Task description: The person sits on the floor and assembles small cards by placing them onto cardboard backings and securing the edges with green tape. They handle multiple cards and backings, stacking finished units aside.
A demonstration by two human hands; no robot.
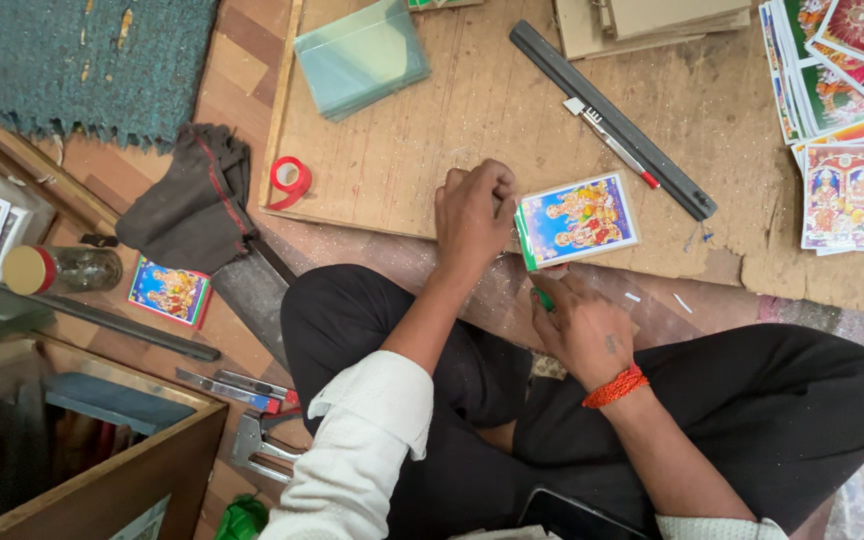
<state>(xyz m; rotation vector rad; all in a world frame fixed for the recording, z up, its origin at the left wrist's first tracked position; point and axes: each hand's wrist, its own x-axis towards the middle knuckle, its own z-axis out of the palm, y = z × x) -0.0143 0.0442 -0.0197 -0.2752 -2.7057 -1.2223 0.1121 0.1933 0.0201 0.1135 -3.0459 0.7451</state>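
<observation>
I sit cross-legged on the floor at a wooden board (392,160). A small colourful picture card (579,218) with a green edge lies at the board's near edge. My left hand (474,212) is fisted just left of the card and touches its left side. My right hand (580,325) sits below the card, pinching a small green thing against the card's lower edge. An orange thread band is tied on my right wrist.
On the board lie a black straight ruler (612,120), a cutter knife (612,143), a stack of glass panes (360,58) and a red tape roll (290,180). Stacks of picture prints (845,190) sit at right. A dark cloth (192,200), a jar (60,270) and tools lie at left.
</observation>
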